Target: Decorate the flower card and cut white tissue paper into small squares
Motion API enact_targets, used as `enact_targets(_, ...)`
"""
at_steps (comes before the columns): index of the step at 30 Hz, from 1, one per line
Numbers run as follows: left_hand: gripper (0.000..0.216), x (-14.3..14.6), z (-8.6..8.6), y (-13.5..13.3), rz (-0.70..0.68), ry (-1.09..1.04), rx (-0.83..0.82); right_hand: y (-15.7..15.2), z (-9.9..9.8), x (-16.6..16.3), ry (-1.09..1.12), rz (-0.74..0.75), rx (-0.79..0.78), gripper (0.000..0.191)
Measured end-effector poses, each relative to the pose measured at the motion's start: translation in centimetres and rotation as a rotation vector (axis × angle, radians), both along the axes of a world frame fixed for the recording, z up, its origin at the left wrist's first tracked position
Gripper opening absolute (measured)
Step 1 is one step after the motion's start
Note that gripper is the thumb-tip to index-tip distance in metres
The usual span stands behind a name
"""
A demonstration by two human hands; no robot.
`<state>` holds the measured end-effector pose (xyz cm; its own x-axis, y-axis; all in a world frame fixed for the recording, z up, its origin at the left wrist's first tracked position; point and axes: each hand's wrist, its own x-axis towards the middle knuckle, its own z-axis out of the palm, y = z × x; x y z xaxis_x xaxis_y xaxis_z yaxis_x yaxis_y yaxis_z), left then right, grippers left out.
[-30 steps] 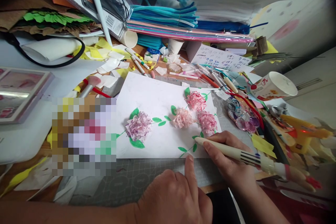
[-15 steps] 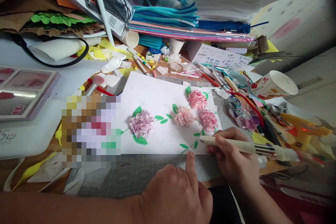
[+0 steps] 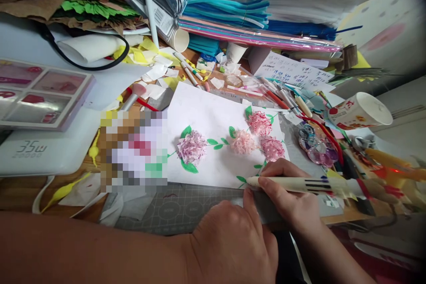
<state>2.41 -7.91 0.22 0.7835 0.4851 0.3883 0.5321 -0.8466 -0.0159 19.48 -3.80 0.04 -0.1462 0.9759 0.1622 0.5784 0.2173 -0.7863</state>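
Note:
A white sheet of paper lies on a grey cutting mat. On it are several pink tissue flowers with green drawn stems and leaves. My right hand is closed round a cream multi-colour pen, whose tip touches the paper's lower right edge by a green leaf. My left hand rests on the mat just below, fingers curled and the forefinger stretched out, pressing the paper's bottom edge next to the pen tip.
A paper cup lies on its side at the right, above a glue gun and clear pink beads. Markers, paper scraps and stacked blue felt crowd the back. A white power bank and a tray sit left.
The view has shifted, so everything sits further right. My right hand has drawn the pen tip down to the paper's lower edge, and my left forefinger stays beside it.

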Motion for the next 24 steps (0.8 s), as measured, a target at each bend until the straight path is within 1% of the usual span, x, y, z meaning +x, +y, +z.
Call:
enact_targets(4,0.015,0.14,-0.09,-0.09,0.013,-0.043,-0.004,0.02,0.07,-0.46,-0.055,0.029,0.027,0.017)
enact_targets(7,0.016,0.33,0.12,-0.11,0.018,-0.016,-0.031,0.07,0.09,-0.55,-0.084,0.03,0.019,0.019)
enact_targets(10,0.016,0.4,0.27,-0.09,0.0,0.041,-0.056,0.08,0.05,-0.25,-0.044,0.004,-0.005,0.021)
enact_targets(13,0.015,0.3,0.26,-0.07,-0.022,0.065,-0.043,0.05,-0.04,0.15,0.003,-0.016,-0.01,0.02)
enact_targets(22,0.016,0.33,0.07,-0.2,0.006,-0.001,-0.04,0.03,-0.25,-0.14,-0.013,0.023,0.022,0.016)
enact_targets(24,0.015,0.34,0.04,-0.15,0.003,-0.002,-0.039,0.02,-0.22,-0.06,0.006,0.015,0.008,0.017)
